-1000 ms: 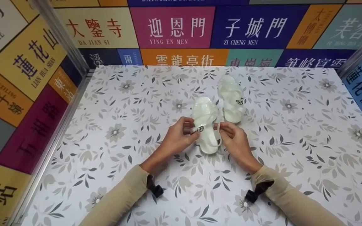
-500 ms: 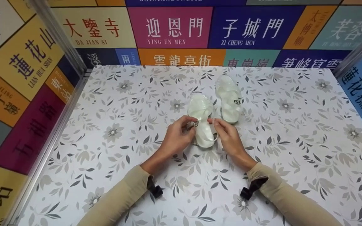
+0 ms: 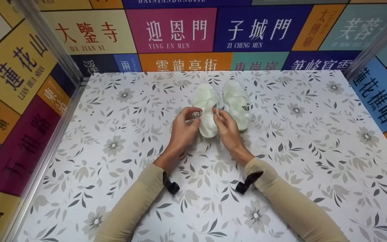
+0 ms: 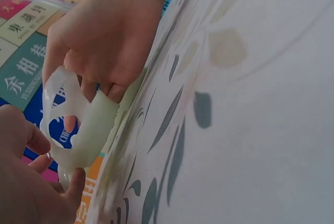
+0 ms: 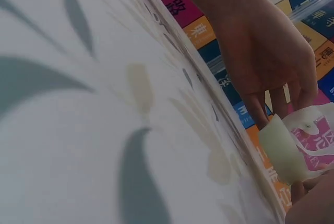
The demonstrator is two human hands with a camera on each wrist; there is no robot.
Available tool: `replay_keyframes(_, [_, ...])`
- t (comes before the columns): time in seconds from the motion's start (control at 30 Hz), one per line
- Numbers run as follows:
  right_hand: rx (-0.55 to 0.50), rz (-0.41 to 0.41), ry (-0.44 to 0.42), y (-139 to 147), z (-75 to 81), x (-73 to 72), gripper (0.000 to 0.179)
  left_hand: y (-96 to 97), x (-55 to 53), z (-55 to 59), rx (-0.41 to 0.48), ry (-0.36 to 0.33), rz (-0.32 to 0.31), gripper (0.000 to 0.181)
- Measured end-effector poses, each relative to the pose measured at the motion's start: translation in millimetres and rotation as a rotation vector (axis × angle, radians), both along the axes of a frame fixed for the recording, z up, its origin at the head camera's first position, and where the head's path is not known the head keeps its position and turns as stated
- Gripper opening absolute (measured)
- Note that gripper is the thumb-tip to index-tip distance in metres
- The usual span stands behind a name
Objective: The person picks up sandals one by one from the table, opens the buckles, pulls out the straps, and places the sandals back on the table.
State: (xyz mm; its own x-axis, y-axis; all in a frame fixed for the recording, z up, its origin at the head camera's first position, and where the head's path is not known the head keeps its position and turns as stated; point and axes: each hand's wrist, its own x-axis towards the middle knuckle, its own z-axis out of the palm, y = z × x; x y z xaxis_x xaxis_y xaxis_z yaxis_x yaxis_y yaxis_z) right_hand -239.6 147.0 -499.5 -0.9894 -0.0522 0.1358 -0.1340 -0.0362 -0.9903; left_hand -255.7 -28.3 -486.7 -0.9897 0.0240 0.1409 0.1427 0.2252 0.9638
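Observation:
Between the two hands is a pale green-white sandal [image 3: 206,94], its toe end pointing to the wall. My left hand [image 3: 184,129] pinches the strap on its left side, by a small dark patterned tag [image 3: 198,113]. On the opposite side, my right hand [image 3: 227,131] pinches the strap between thumb and fingers. Its matching sandal [image 3: 235,94] lies just to the right, partly behind the right hand. The left wrist view shows the held sandal's heel end [image 4: 94,132] and looped strap between both hands; the right wrist view shows that heel [image 5: 282,151] too.
A white tablecloth [image 3: 297,195] with grey leaves and flowers covers the table. Coloured sign panels [image 3: 171,30] form walls behind and at both sides, with a metal corner post [image 3: 50,37] at the left. Black wrist bands [image 3: 171,186] sit at the cuffs.
Both hands have moved the held sandal away from the person, until it lies nearly level with and beside the other sandal. The view has shifted slightly to the right.

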Motion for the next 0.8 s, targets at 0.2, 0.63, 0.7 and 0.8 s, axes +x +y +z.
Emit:
replay_keyframes(0.2, [0.038,-0.004,-0.042,-14,-1.6,-18.3,0.047,-3.6,-15.2,-4.9,0.0,-0.037,0.078,0.027])
replay_keyframes(0.63, [0.155,0.003,-0.056,-9,-1.6,-17.3,0.066,-2.8,-21.1,-11.3,-0.043,-0.074,0.078,0.027])
replay_keyframes(0.7, [0.158,-0.011,-0.014,-8,0.9,-14.6,0.073,-4.1,-20.1,-7.2,-0.056,-0.067,0.073,0.03])
replay_keyframes(0.8, [0.189,-0.032,0.084,-5,8.4,-9.6,0.075,-7.2,-18.0,5.0,-0.095,0.001,0.065,0.034])
